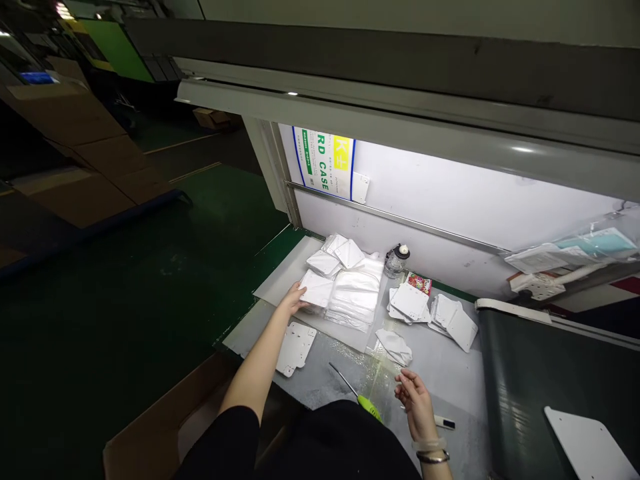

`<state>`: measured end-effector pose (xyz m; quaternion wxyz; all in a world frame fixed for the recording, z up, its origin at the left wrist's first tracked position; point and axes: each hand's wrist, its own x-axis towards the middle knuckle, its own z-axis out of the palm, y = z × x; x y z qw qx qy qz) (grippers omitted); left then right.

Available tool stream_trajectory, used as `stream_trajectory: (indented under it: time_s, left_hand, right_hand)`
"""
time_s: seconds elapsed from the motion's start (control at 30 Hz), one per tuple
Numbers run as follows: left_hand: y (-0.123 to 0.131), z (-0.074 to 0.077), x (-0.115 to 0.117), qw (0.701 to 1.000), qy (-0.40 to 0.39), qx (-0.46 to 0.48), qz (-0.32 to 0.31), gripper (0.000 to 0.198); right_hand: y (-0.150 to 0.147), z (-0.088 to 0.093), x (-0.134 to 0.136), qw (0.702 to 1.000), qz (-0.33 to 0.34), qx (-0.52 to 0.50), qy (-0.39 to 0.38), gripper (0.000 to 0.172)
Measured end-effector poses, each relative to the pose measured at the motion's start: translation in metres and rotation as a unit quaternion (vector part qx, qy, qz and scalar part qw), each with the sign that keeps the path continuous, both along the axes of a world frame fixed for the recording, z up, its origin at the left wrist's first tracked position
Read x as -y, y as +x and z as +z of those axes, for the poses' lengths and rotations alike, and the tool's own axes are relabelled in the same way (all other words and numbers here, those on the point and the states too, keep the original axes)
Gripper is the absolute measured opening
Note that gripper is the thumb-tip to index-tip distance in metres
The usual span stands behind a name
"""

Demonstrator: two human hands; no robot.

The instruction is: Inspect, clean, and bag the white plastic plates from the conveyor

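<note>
The left hand pinches the edge of a white plate beside stacked plastic bags on the desk, its underside unseen. The right hand has its fingers half-curled; whether they hold the partly hidden white tool, I cannot tell.

- Head view: worn on the person's head; looks forward and down past the black-clothed torso at the bottom edge;
- faces the worktable and white back panel; both slant across the frame;
- left hand and right hand show at arm's reach; a pale hood crosses above them;
- wide reach: green floor and cardboard at left; dark conveyor belt at right, cut by the frame
</note>
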<state>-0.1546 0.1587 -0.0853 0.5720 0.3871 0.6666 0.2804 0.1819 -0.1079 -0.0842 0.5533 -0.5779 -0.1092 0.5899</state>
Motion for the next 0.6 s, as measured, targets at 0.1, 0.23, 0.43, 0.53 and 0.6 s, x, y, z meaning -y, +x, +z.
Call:
stream_trajectory:
  time_s: [0.1,0.23,0.43,0.53,0.6]
  left_hand:
    - [-0.017,0.008,-0.020,0.995,-0.014,-0.100,-0.014,0.033]
    - [-0.016,0.021,-0.029,0.961,0.043,-0.273,-0.034,0.035]
    - [0.070,0.034,-0.048,0.874,0.225,-0.412,-0.125,0.049]
    - [0.155,0.036,-0.069,0.840,0.300,-0.390,-0.227,0.053]
    - [0.212,0.040,-0.088,0.825,0.323,-0.374,-0.272,0.060]
  right_hand:
    - [0.008,-0.008,0.012,1.000,-0.013,-0.007,-0.020,0.049]
    - [0.011,-0.013,0.022,0.998,-0.049,-0.018,-0.027,0.048]
    - [0.009,-0.029,0.017,0.995,-0.091,-0.026,-0.032,0.046]
    - [0.003,-0.031,0.003,0.997,-0.076,-0.004,-0.014,0.055]
    - [-0.002,-0.030,-0.005,0.998,-0.053,0.021,0.008,0.058]
